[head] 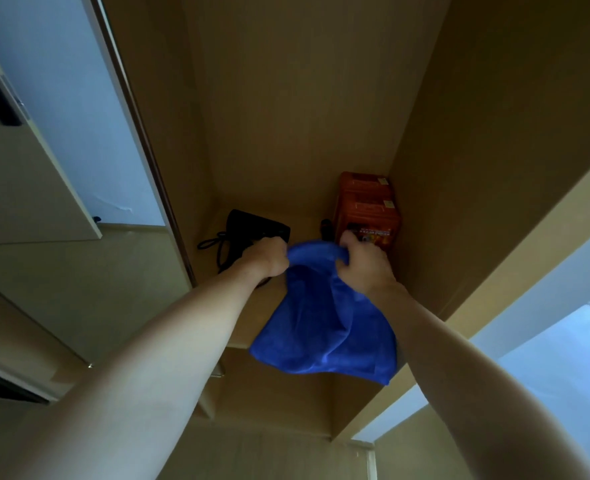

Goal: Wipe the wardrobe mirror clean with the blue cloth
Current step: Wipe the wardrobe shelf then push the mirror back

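Both hands up inside the tan wooden wardrobe compartment (286,116), over its shelf edge. Left hand (268,256) and right hand (366,263) each pinch a top corner of the soft blue microfibre cloth (324,327); it hangs limp, draped past the shelf lip. Black corded device (252,230) just behind left hand, orange rectangular box (368,206) behind right. Open room between them is narrow.

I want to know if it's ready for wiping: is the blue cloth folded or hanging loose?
Hanging loose: both hands, left hand and right hand, grip the blue cloth bunched at its top; the rest drapes down unfolded.
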